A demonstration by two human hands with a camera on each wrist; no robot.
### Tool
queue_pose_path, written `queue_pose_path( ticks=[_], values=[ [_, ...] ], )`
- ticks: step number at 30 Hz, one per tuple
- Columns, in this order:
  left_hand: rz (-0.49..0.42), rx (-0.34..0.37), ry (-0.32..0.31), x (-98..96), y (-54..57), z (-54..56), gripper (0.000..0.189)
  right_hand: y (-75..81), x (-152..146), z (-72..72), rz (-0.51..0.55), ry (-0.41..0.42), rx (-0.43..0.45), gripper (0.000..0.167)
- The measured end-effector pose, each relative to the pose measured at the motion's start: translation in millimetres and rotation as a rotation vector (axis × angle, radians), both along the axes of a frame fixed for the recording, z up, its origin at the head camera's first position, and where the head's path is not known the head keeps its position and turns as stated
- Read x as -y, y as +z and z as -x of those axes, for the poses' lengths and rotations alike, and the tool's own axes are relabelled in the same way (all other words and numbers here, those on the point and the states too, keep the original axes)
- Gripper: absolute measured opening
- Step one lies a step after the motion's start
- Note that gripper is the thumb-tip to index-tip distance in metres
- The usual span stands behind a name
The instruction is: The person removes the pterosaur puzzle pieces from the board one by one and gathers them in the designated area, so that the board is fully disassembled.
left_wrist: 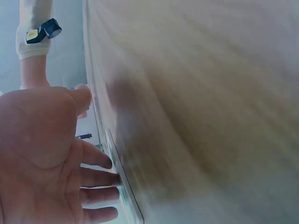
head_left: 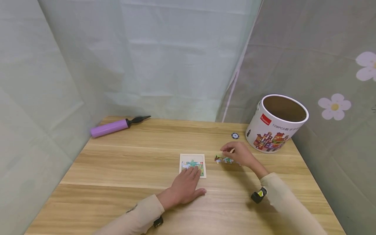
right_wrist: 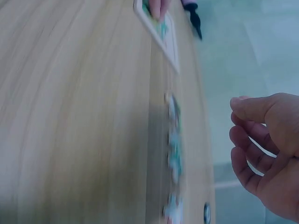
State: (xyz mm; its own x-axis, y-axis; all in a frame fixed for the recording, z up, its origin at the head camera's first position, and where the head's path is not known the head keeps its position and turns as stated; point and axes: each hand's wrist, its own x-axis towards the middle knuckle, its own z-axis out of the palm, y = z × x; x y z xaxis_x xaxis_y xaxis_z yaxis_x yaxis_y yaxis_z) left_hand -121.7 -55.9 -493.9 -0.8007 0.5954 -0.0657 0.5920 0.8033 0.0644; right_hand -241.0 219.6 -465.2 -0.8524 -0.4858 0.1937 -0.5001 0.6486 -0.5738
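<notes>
Wood-grain worktop (head_left: 123,169), purple pump (head_left: 109,128) at its far left corner, white bucket (head_left: 271,133) at the far right corner, chip (head_left: 235,135) just beside it, tray (head_left: 204,168) midway between side edges, puzzle pieces (head_left: 227,160) to its right.

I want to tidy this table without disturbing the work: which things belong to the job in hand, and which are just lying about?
Seemingly in use:
puzzle board, under the left hand
loose puzzle pieces, by the right hand

Apparently just lying about:
purple pump
round chip
white bucket
</notes>
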Motion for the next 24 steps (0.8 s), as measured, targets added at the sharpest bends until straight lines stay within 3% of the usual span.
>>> queue_pose_path(
  ticks=[8, 24],
  values=[
    [-0.060, 0.031, -0.021, 3.3, 1.0, -7.9, 0.083, -2.3, 41.3, 2.5, 0.026, 0.071, 0.032, 0.010],
    [-0.038, 0.081, -0.041, 10.7, -5.0, -7.6, 0.083, -21.2, 108.3, 10.9, -0.023, 0.258, 0.131, 0.016]
  ],
)
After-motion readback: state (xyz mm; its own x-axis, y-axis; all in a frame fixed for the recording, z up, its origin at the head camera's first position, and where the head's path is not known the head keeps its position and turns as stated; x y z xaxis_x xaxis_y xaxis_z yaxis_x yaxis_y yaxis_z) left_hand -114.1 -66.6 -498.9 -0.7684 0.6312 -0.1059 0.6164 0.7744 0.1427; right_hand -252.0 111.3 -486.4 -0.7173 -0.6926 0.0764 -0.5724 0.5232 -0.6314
